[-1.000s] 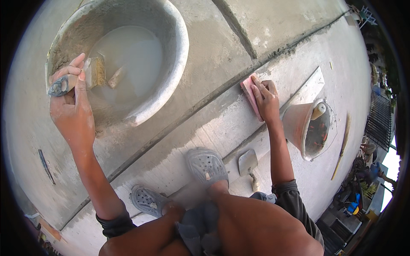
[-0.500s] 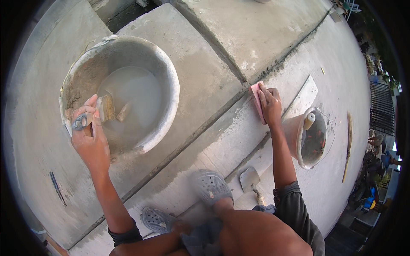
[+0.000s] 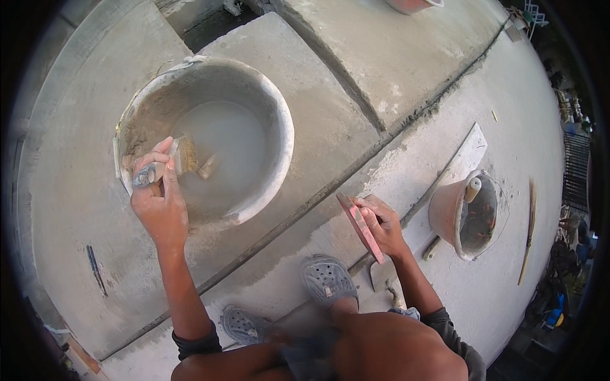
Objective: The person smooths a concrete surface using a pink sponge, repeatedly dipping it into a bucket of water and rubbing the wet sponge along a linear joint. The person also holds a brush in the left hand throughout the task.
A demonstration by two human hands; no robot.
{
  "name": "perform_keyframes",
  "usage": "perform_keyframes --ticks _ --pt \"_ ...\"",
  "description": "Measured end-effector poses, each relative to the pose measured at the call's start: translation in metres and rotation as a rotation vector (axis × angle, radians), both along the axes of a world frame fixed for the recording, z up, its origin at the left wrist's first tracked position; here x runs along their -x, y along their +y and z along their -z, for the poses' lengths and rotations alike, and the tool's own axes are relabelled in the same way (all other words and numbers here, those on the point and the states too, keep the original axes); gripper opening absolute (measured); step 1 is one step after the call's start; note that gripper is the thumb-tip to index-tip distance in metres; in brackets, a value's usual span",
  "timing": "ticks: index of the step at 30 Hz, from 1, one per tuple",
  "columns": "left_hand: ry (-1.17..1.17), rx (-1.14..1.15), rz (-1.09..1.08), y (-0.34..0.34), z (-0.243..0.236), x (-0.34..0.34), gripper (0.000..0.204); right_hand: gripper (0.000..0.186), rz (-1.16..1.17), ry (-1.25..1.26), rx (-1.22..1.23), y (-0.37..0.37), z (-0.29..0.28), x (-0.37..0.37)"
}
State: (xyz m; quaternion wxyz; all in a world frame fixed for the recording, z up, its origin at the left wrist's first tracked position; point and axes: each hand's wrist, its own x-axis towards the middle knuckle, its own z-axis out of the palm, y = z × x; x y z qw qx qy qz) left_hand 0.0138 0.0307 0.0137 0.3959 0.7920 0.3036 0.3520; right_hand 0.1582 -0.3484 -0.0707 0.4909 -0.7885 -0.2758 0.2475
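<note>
My left hand (image 3: pixel 160 197) is closed round the handle of a wide brush (image 3: pixel 189 155) at the left side of a large grey bucket (image 3: pixel 284 130). The brush's pale bristles are inside the bucket, close to the cloudy water (image 3: pixel 222 136). Beside them a small light-brown piece (image 3: pixel 208 166) sticks out of the water; what it is I cannot tell. To the right, my right hand (image 3: pixel 381 223) grips a flat pink-red float (image 3: pixel 359 228). The float is tilted on edge, apparently raised over the concrete, its handle hidden by my fingers.
Right of my right hand stands a smaller bucket (image 3: pixel 445 209) with a tool handle in it, beside a pale flat board (image 3: pixel 462 152). A trowel (image 3: pixel 384 275) lies near my shoes (image 3: pixel 327 279). A groove (image 3: pixel 273 235) crosses the slab; an open hole (image 3: pixel 232 28) is behind the large bucket.
My right hand has drawn the float back toward me and left, away from the groove junction. My left hand keeps the brush in the bucket; the whole view has shifted.
</note>
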Motion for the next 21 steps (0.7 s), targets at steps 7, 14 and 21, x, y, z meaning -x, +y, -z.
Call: perform_keyframes --ticks 7,14,21 --pt "-0.393 -0.156 0.094 -0.031 -0.022 0.009 0.013 0.038 0.197 0.259 -0.565 0.186 -0.126 -0.014" --pt "-0.455 -0.232 0.018 -0.033 -0.034 0.006 0.008 0.036 -0.115 0.033 -0.521 0.224 -0.127 0.049" --pt "-0.172 -0.069 0.010 0.008 0.005 0.007 0.004 0.033 0.163 -0.230 -0.227 0.090 -0.107 0.016"
